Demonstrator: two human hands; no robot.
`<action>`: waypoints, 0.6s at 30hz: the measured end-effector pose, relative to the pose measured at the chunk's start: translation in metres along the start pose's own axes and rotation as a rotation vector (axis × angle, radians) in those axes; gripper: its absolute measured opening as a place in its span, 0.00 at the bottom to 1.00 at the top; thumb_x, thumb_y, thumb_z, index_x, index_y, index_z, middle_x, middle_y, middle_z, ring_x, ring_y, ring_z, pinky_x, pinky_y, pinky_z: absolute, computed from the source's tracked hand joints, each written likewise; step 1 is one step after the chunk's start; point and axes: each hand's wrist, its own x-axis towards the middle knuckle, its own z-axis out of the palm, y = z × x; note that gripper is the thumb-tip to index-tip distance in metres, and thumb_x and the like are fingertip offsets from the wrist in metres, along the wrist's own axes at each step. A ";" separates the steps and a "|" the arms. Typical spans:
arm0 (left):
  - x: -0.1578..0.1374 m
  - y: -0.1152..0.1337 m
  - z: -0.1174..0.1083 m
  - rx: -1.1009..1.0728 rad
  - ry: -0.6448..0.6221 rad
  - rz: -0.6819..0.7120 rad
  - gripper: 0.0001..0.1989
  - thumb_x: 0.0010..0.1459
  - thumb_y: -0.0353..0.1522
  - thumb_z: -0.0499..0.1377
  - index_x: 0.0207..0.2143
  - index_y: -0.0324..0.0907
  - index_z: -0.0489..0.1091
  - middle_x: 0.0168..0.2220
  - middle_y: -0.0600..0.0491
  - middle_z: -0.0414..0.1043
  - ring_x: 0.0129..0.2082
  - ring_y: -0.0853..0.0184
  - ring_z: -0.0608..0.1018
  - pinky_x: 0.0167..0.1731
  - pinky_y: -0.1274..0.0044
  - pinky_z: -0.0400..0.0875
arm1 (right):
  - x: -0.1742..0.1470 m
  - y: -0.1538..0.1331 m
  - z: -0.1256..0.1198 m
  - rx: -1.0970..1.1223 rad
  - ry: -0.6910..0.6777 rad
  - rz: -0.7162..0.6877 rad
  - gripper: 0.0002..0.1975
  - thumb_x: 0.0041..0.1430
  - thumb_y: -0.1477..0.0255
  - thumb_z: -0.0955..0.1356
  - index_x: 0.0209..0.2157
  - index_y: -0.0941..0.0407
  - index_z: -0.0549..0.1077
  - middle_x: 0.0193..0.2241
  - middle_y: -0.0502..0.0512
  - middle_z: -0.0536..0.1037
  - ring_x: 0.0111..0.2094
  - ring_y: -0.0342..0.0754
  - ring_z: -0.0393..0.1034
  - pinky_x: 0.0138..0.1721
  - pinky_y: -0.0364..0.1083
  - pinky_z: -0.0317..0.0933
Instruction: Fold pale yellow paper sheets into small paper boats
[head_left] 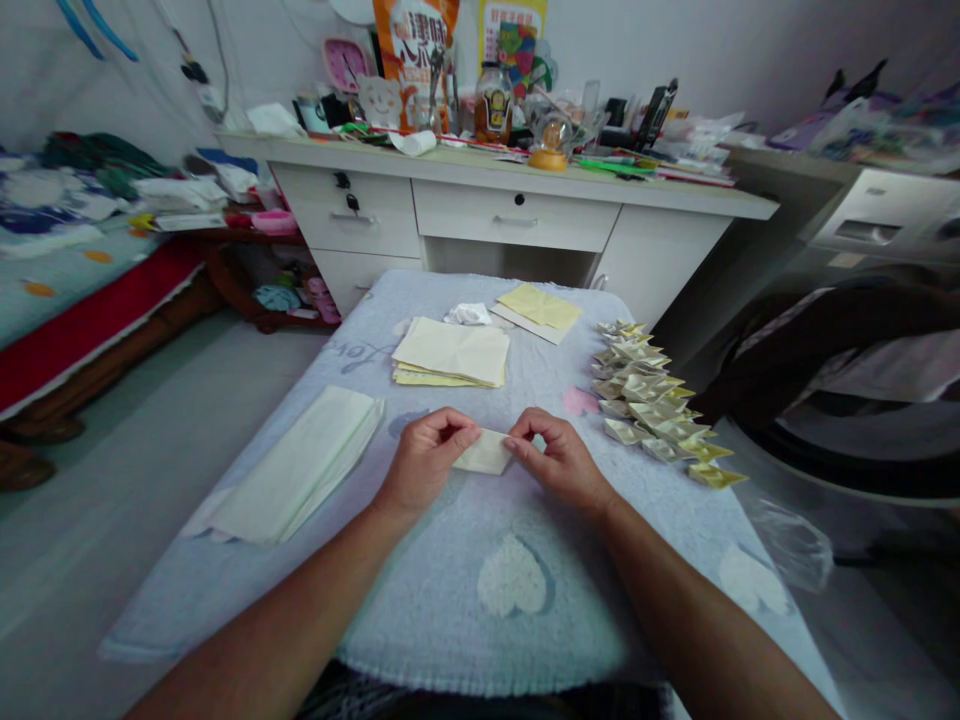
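Note:
Between my two hands is a small folded piece of cream paper [484,455], held just above the cloth-covered table. My left hand [429,450] pinches its left end between thumb and fingers. At its upper right corner, my right hand [555,455] grips it the same way. Beyond them lies a stack of cream and yellow paper sheets [452,352]. To the left rests a long pile of folded pale paper [300,465]. Rows of small folded paper boats [652,400] line the right side of the table.
A yellow sheet [538,305] over a white one and a crumpled white tissue [469,314] lie at the table's far end. Behind stands a cluttered white desk [517,215]. A front-loading washing machine [862,300] is on the right, a bed [82,270] on the left.

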 end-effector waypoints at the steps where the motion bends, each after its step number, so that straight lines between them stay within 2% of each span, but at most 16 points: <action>1: 0.001 0.000 -0.001 -0.025 0.019 -0.012 0.09 0.52 0.35 0.64 0.26 0.38 0.71 0.23 0.58 0.67 0.24 0.74 0.68 0.26 0.82 0.62 | 0.000 0.000 -0.002 0.002 0.004 0.008 0.13 0.61 0.63 0.66 0.26 0.56 0.70 0.25 0.50 0.70 0.30 0.44 0.64 0.35 0.44 0.57; 4: 0.005 -0.003 -0.005 -0.088 0.103 -0.006 0.09 0.51 0.35 0.64 0.26 0.38 0.70 0.24 0.58 0.69 0.24 0.73 0.69 0.27 0.82 0.64 | 0.000 0.004 -0.008 0.007 0.019 0.023 0.14 0.61 0.62 0.66 0.26 0.56 0.69 0.25 0.50 0.69 0.29 0.44 0.63 0.34 0.44 0.57; 7: 0.007 -0.004 -0.010 -0.043 0.194 0.097 0.07 0.53 0.34 0.63 0.29 0.39 0.70 0.25 0.58 0.69 0.26 0.73 0.71 0.29 0.81 0.66 | 0.001 0.012 -0.010 0.078 0.067 0.078 0.14 0.60 0.60 0.66 0.27 0.56 0.69 0.24 0.49 0.67 0.28 0.43 0.61 0.31 0.43 0.56; 9: 0.005 -0.001 -0.010 0.136 0.179 0.229 0.04 0.55 0.32 0.62 0.31 0.40 0.71 0.28 0.57 0.70 0.29 0.72 0.72 0.31 0.81 0.67 | 0.001 0.017 -0.008 0.159 0.101 0.135 0.13 0.59 0.59 0.67 0.30 0.55 0.69 0.23 0.49 0.66 0.26 0.43 0.59 0.28 0.42 0.55; 11: 0.000 0.002 -0.007 0.376 0.135 0.430 0.03 0.57 0.29 0.61 0.29 0.40 0.72 0.32 0.55 0.71 0.34 0.71 0.73 0.35 0.80 0.68 | 0.002 0.020 -0.006 0.215 0.123 0.179 0.13 0.58 0.59 0.67 0.34 0.55 0.70 0.23 0.48 0.66 0.26 0.42 0.59 0.26 0.42 0.54; 13: -0.006 0.005 -0.002 0.550 0.105 0.595 0.02 0.58 0.27 0.60 0.32 0.41 0.72 0.34 0.53 0.71 0.37 0.70 0.74 0.38 0.78 0.69 | 0.002 0.021 -0.004 0.222 0.142 0.196 0.12 0.58 0.61 0.67 0.36 0.55 0.70 0.25 0.49 0.67 0.27 0.42 0.60 0.27 0.42 0.55; 16: -0.014 0.006 0.006 0.701 0.034 0.800 0.03 0.57 0.26 0.60 0.33 0.41 0.72 0.37 0.51 0.70 0.40 0.68 0.73 0.43 0.75 0.69 | 0.002 0.022 -0.003 0.155 0.166 0.176 0.10 0.58 0.63 0.67 0.38 0.55 0.70 0.30 0.50 0.70 0.30 0.43 0.63 0.32 0.43 0.59; 18: -0.017 0.004 0.009 0.762 0.000 0.877 0.03 0.57 0.26 0.61 0.31 0.42 0.72 0.38 0.51 0.71 0.41 0.66 0.71 0.43 0.73 0.69 | 0.002 0.024 -0.003 0.086 0.173 0.153 0.09 0.59 0.66 0.66 0.38 0.55 0.70 0.31 0.51 0.71 0.32 0.44 0.64 0.36 0.44 0.60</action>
